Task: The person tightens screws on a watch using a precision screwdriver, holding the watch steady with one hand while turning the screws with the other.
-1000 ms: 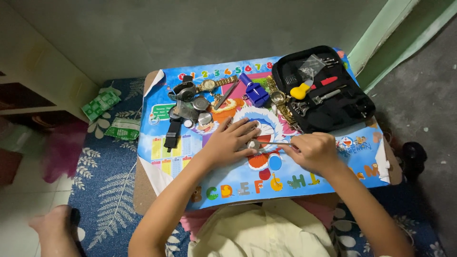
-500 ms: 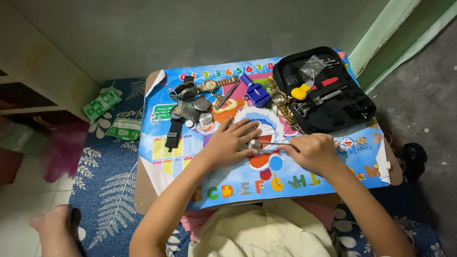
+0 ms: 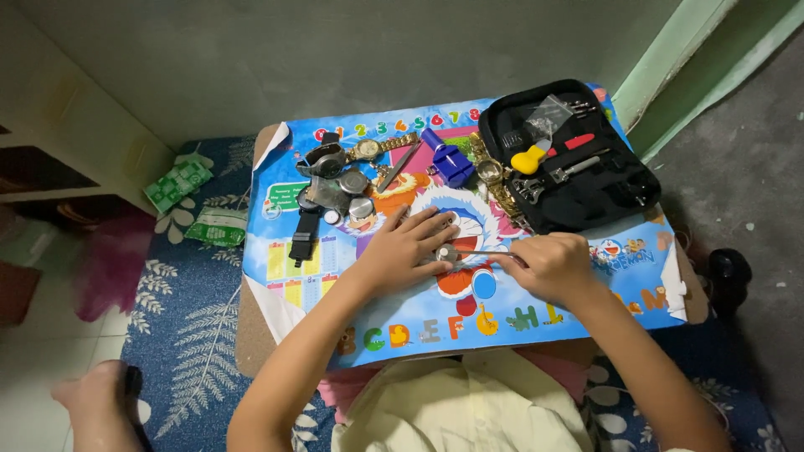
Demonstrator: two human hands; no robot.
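Note:
My left hand [image 3: 404,249] lies flat on a colourful poster [image 3: 352,285], its fingers pinning a small round watch case [image 3: 446,253]. A thin metal tool [image 3: 484,252] is gripped in my right hand [image 3: 546,266], and its tip points left at the watch case. Both hands meet near the middle of the small table [image 3: 251,351].
Several watches and round watch parts [image 3: 339,180] lie at the poster's far left with a black strap [image 3: 302,234]. A blue block tool [image 3: 450,162] and a gold bracelet [image 3: 498,188] sit beside an open black tool case [image 3: 578,167]. Green packets [image 3: 177,186] lie on the patterned rug.

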